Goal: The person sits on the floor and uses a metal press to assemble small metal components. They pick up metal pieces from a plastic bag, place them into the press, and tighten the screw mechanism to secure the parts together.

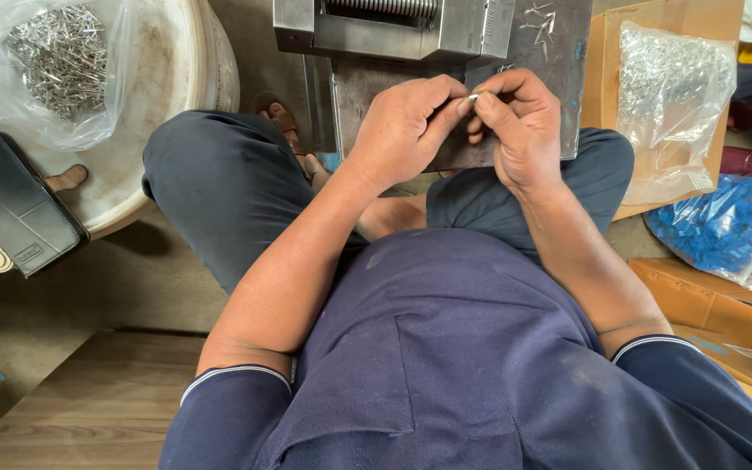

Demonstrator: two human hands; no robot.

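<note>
The left hand (pixel 406 130) and right hand (pixel 520 130) met in front of the chest, fingertips touching over a small metal piece (pixel 473 97) pinched between them. It was too small to tell exactly what it was (a pin or a short nail, prob.), and its long axis could not be read. Both hands were closed narrow around it: the right thumb and forefinger gripped it, and the left fingertips pressed in from the other side. Which hand carried more of the hold could not be told.

The piece sat just below the near edge of a grey metal machine (pixel 393 30) w/ a threaded bar on top, so it lay straight ahead of the hands and close. A few loose pins (pixel 540 19) lay on the machine's plate, nearer the right hand.

Off to the left, 1 clear bag of metal pins (pixel 58 57) rested on a white tub (pixel 176 70) beside a black case (pixel 12 202). To the right lay another clear bag (pixel 672 96) on cardboard (pixel 607 52), and a bag of blue parts (pixel 728 226).
</note>
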